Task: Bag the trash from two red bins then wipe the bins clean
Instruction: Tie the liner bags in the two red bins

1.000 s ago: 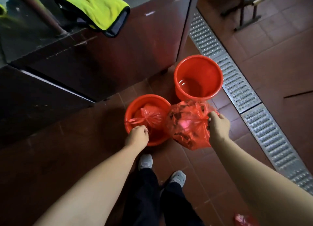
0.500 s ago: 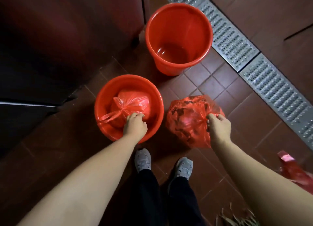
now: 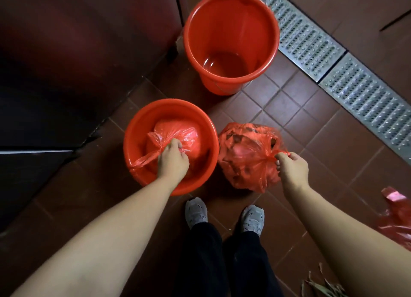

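Red plastic was everywhere on the brown tile floor [image 3: 287,105]. The left hand [image 3: 172,161] reached down into the near bin [image 3: 133,141] and had its fingers curled tight round the tied top of a red bag [image 3: 178,132] sitting inside. The right hand [image 3: 292,166] pinched the knot of a second bag [image 3: 246,156], which was out of the bin, just beside it and full of trash. The far bin [image 3: 231,18] stood upright next to a metal drain grate [image 3: 333,58] and had a little water at the bottom.
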A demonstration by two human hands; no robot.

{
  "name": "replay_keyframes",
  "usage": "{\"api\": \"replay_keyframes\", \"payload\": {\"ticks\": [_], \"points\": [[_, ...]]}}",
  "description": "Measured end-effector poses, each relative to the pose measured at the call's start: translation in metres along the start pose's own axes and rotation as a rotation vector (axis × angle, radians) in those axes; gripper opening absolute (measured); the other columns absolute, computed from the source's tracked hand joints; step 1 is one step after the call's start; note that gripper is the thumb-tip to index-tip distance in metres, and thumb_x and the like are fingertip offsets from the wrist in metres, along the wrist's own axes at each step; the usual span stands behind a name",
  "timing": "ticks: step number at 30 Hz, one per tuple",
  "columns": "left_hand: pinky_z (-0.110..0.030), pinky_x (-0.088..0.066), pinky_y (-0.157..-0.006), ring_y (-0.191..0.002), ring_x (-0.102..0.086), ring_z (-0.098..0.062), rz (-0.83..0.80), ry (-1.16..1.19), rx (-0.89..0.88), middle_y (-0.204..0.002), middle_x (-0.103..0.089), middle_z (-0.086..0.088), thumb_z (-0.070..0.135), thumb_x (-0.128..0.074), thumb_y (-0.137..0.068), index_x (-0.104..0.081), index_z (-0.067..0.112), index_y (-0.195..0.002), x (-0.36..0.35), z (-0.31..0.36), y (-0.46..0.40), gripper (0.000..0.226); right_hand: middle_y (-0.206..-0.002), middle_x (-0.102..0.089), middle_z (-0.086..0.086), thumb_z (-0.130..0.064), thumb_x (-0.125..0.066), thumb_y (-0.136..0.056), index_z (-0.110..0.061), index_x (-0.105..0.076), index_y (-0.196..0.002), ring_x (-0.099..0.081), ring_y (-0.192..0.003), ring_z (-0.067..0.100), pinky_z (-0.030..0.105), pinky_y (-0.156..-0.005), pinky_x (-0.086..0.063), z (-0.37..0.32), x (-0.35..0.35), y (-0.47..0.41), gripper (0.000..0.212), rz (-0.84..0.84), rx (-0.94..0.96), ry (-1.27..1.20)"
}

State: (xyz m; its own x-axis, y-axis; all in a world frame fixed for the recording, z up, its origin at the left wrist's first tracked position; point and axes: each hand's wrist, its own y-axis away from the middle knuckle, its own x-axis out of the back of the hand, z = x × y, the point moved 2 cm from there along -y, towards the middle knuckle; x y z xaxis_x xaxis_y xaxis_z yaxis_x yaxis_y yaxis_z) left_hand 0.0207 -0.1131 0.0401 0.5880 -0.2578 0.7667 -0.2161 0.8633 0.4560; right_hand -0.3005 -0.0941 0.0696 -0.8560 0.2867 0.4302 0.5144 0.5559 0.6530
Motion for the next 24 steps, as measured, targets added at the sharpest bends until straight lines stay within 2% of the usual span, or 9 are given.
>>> {"api": "replay_keyframes", "payload": {"ticks": [3,5,8,11,13,15,17,20,24], "points": [[-0.039,-0.044,-0.090,-0.107,-0.057,-0.037,0.139,0.073,0.176,-0.121,-0.058,-0.016,0.003,-0.054,-0.085,-0.052,0.014,-0.120,0.029,-0.004,0.000,0.037,-0.070,-0.046,0.011,-0.022,-0.059,-0.075,-0.012,-0.057,-0.076,-0.039,-0.068,0.021,0.040,-0.064,-0.032,-0.012,-0.003,0.010,0.010,-0.027,0.006,0.020],[-0.038,-0.043,-0.094,-0.112,-0.056,-0.037,0.186,0.055,0.271,-0.125,-0.056,-0.016,0.000,-0.053,-0.084,-0.055,0.010,-0.122,0.043,-0.013,-0.003,0.039,-0.071,-0.045,0.011,-0.020,-0.058,-0.076,-0.011,-0.057,-0.077,-0.039,-0.069,0.022,0.040,-0.064,-0.032,-0.018,-0.007,0.014,0.009,-0.043,0.011,0.027],[-0.038,-0.045,-0.093,-0.106,-0.059,-0.038,0.173,-0.029,0.333,-0.113,-0.063,-0.019,0.000,-0.055,-0.084,-0.065,0.006,-0.109,0.055,-0.036,-0.006,0.028,-0.072,-0.043,0.012,-0.019,-0.057,-0.077,-0.010,-0.056,-0.078,-0.037,-0.069,0.023,0.040,-0.064,-0.031,-0.018,-0.016,0.018,0.009,-0.053,0.015,0.042],[-0.036,-0.049,-0.082,-0.098,-0.063,-0.037,0.042,-0.095,0.377,-0.098,-0.071,-0.015,0.014,-0.060,-0.089,-0.071,0.010,-0.094,0.058,-0.057,-0.009,0.013,-0.072,-0.042,0.012,-0.020,-0.057,-0.075,-0.011,-0.055,-0.078,-0.037,-0.069,0.023,0.041,-0.064,-0.031,-0.015,-0.023,0.019,0.009,-0.048,0.014,0.057],[-0.033,-0.048,-0.077,-0.093,-0.065,-0.033,-0.035,0.053,0.410,-0.093,-0.072,-0.009,0.022,-0.063,-0.090,-0.070,0.013,-0.087,0.056,-0.065,-0.011,0.012,-0.072,-0.043,0.012,-0.021,-0.057,-0.073,-0.011,-0.055,-0.077,-0.038,-0.069,0.024,0.041,-0.064,-0.032,-0.015,-0.025,0.020,0.011,-0.024,0.006,0.057],[-0.033,-0.047,-0.075,-0.086,-0.063,-0.024,-0.087,0.390,0.452,-0.090,-0.072,-0.004,0.022,-0.063,-0.091,-0.070,0.015,-0.084,0.055,-0.066,-0.010,0.013,-0.072,-0.046,0.013,-0.022,-0.056,-0.072,-0.011,-0.056,-0.076,-0.041,-0.069,0.024,0.042,-0.064,-0.035,-0.018,-0.023,0.023,0.012,0.012,-0.002,0.056],[-0.030,-0.040,-0.066,-0.076,-0.053,-0.017,-0.142,0.573,0.466,-0.082,-0.067,0.002,0.021,-0.061,-0.093,-0.067,0.018,-0.078,0.059,-0.059,-0.006,0.017,-0.072,-0.050,0.012,-0.023,-0.057,-0.073,-0.013,-0.056,-0.076,-0.045,-0.069,0.023,0.042,-0.065,-0.039,-0.025,-0.018,0.029,0.011,0.040,0.012,0.074],[-0.030,-0.038,-0.066,-0.071,-0.049,-0.016,-0.199,0.600,0.445,-0.074,-0.061,0.001,0.018,-0.066,-0.087,-0.064,0.018,-0.075,0.075,-0.039,-0.001,0.012,-0.071,-0.051,0.007,-0.020,-0.058,-0.077,-0.014,-0.056,-0.075,-0.046,-0.068,0.020,0.036,-0.064,-0.040,-0.041,-0.003,0.039,0.007,0.075,0.053,0.096],[-0.031,-0.042,-0.068,-0.069,-0.053,-0.020,-0.109,0.602,0.400,-0.075,-0.061,-0.007,0.018,-0.068,-0.079,-0.065,0.011,-0.082,0.109,0.000,-0.003,0.008,-0.068,-0.049,0.006,-0.021,-0.059,-0.080,-0.014,-0.055,-0.074,-0.043,-0.066,0.018,0.034,-0.062,-0.039,-0.067,0.016,0.052,0.010,0.090,0.081,0.117]]}}
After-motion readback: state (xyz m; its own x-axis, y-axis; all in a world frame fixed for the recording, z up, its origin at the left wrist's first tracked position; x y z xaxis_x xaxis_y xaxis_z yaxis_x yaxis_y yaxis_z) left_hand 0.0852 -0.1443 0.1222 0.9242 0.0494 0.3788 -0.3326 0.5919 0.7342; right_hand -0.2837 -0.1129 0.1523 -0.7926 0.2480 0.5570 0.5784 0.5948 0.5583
